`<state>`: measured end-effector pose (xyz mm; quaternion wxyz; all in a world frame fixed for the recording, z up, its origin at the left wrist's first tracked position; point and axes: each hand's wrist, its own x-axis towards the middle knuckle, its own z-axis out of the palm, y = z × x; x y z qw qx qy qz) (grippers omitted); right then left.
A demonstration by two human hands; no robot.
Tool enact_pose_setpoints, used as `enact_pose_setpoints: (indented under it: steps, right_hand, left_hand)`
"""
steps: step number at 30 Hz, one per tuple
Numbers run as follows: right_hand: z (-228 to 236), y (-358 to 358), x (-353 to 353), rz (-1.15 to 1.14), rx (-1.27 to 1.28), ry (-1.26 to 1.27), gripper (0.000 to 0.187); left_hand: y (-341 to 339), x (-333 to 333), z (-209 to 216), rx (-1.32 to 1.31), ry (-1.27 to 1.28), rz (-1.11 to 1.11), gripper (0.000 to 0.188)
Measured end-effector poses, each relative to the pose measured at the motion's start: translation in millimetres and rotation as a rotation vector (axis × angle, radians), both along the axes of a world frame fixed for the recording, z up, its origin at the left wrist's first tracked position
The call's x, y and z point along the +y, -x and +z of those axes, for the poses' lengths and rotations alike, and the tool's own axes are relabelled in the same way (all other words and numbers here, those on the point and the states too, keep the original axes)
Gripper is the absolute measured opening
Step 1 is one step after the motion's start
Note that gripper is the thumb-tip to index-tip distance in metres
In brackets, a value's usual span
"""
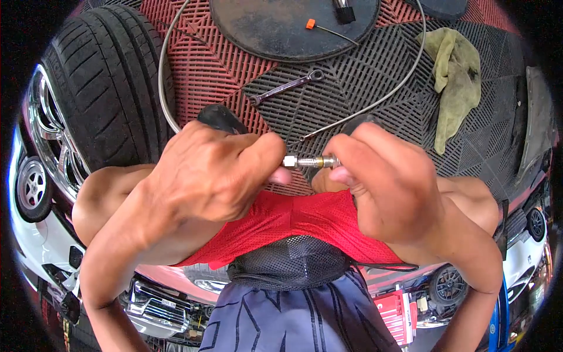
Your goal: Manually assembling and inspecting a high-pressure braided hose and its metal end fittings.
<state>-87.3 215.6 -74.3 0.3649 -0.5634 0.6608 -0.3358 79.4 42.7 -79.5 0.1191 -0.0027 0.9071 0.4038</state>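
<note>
Garage floor (205, 70) is laid in slotted red and dark grey tiles; a loose tyre (111, 76) is stood along its left edge, and parked cars are seen behind.

Metal fitting (307, 162) is held clear of the floor, between the knees, roughly level. Its left end is pinched by the left hand (220, 167), thumb and index closed on it, other fingers curled in. Its right end is pinched the same way by the right hand (390, 176). Thread is left exposed mid-span. Whether it is joined to the grey hose (164, 70) can't be told; the hose is hidden behind the left hand.

Combination wrench (286, 88) is left on the floor just off the near edge of the round black disc (264, 44). Orange-tipped rod (309, 24) is laid on the disc, its thin end near the right of that edge. Cloth (460, 76) is dropped nearer the floor's right edge.

Risks, as judged: thread could be crossed if the halves are turned while the hands are out of line. Small parts could be lost through the floor slots if either pinch slips, especially with oily fingers. Thread could be fouled by floor grit if dropped.
</note>
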Motion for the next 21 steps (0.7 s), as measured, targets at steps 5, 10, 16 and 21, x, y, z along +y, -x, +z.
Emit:
enact_pose_setpoints:
  steps: [5,10,16,21]
  right_hand:
    - [3,16,-12,-0.087,-0.269,0.001,0.011]
    - [6,31,-19,-0.027,-0.310,0.112,0.016]
    - [30,35,-33,-0.106,-0.343,0.110,0.020]
    - [15,37,-21,-0.126,-0.416,0.112,0.022]
  left_hand:
    - [8,-4,2,-0.038,-0.138,0.080,0.032]
    - [11,-2,-2,0.167,-0.444,0.188,0.045]
    - [18,5,-2,0.248,-0.374,0.219,0.045]
    - [21,2,-7,0.343,-0.377,0.218,0.044]
